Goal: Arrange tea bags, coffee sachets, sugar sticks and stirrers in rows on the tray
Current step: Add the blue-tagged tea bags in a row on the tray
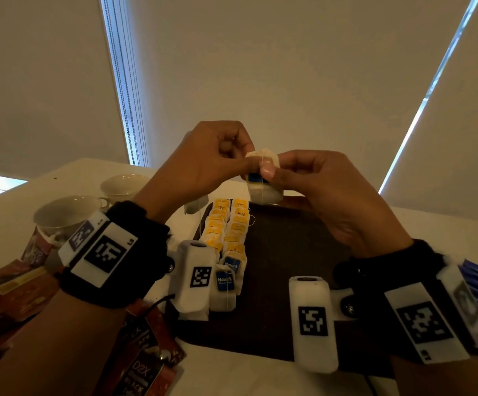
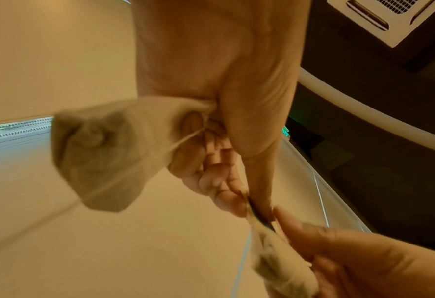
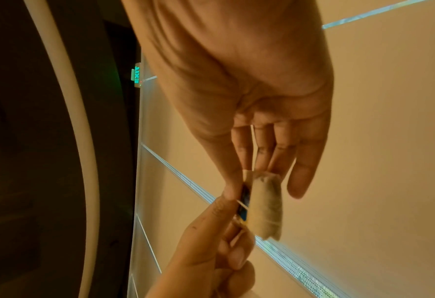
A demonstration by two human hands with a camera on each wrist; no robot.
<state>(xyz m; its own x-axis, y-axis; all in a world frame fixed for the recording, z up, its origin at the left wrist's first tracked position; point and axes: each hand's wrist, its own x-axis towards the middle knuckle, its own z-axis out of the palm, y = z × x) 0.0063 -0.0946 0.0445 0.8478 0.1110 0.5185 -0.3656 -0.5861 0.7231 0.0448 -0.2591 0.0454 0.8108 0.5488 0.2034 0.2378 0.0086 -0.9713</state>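
Above the bench [image 1: 260, 375] both hands pinch one tea bag [image 1: 263, 178]; the left hand [image 1: 203, 164] seems to hold a second. Free its string, then lay it beside the rows on the tray [image 1: 289, 252].

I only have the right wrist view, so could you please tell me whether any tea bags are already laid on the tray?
Observer: Yes, the dark brown rectangular tray holds two rows of yellow-tagged paper tea bags along its left side.
Operator: Any blue-tagged ones there?
Observer: Two blue-tagged tea bags lie at the rows' near end.
Operator: Does the left hand hold only the pinched tea bag?
Observer: No, a second pale tea bag hangs from its curled fingers.
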